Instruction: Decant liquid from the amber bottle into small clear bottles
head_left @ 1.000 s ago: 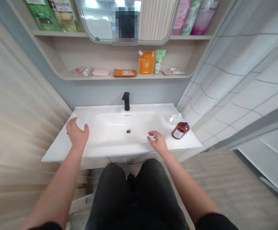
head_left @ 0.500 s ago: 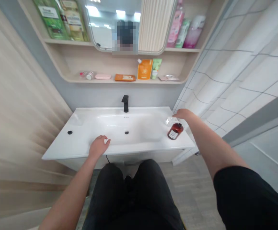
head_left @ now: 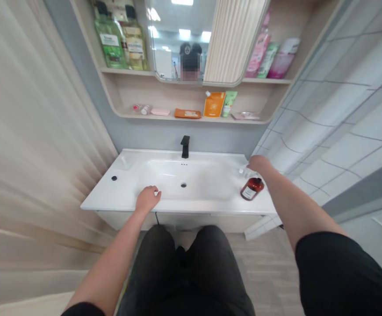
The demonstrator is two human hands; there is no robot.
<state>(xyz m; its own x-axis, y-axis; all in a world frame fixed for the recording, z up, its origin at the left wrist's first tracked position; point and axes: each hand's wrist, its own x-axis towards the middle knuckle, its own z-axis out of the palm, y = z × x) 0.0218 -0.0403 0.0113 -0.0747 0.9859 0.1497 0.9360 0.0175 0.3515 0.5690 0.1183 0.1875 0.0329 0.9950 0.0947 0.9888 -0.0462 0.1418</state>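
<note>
My left hand (head_left: 147, 199) hovers at or rests on the front rim of the white sink (head_left: 167, 205), left of the drain; I cannot tell whether it touches. Its fingers are loosely curled with the thumb apart, and nothing shows in them. At the right end of the countertop, my right hand (head_left: 258, 163) has its fingers closed at a clear, see-through container (head_left: 244, 172), whose exact kind I cannot make out. Just in front of that hand is a brown bottle (head_left: 252, 189) with a white label and dark cap.
A black faucet (head_left: 185, 147) rises behind the basin. On the counter's left lies a small black round piece (head_left: 114, 178). Above hangs a shelf unit (head_left: 164, 120) with an orange pouch (head_left: 214, 104), a green tube (head_left: 229, 104) and several bottles. A tiled wall (head_left: 329, 131) borders the right.
The whole view has shifted, with the sink and shelves lying further right in the picture. Both hands keep about the same places, my right one still at the clear container.
</note>
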